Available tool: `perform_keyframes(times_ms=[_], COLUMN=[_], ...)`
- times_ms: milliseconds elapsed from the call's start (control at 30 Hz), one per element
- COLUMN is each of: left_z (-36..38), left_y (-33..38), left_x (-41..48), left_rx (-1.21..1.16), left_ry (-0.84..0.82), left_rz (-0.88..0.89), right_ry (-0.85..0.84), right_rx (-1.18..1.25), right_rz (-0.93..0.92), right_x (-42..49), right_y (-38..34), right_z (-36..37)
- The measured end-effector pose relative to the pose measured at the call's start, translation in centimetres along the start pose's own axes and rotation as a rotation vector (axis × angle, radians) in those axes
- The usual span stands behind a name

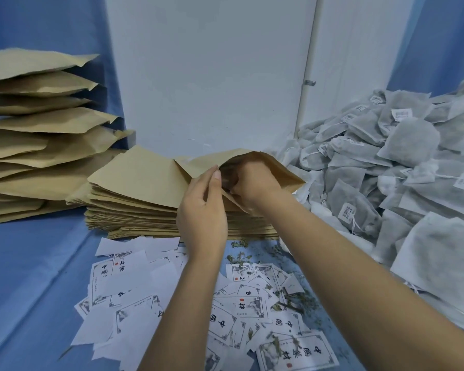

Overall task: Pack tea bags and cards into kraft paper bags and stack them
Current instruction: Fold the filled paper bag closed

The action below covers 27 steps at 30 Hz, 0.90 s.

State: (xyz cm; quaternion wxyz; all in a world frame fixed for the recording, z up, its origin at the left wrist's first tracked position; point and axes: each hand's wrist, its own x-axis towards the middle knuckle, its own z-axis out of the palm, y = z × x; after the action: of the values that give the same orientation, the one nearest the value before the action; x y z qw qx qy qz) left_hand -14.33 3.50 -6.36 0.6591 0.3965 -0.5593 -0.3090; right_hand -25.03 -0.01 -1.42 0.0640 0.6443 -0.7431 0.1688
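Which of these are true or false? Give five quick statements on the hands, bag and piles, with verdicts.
1. The right hand reaches into the open kraft bag. True.
2. The tea bags are piled on the left. False: they are on the right; the bulging kraft bags are stacked on the left.
3. The left hand holds the bag's mouth edge. True.
4. The cards form a neat stack. False: they lie scattered in front.
5. Leaf bits lie among the cards. True.
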Motion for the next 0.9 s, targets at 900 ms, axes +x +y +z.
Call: perform_keyframes(times_ms=[900], left_z=[-1.0], left_y=[0.5], left_x=[1.9], left_rx=[-0.324], left_ry=[-0.214], left_rz=[-0.6], right_ry=[0.052], right_rx=[1.743], right_rz=[0.541], right_x=[-6.2], right_y=[-4.3], right_z=[3.8])
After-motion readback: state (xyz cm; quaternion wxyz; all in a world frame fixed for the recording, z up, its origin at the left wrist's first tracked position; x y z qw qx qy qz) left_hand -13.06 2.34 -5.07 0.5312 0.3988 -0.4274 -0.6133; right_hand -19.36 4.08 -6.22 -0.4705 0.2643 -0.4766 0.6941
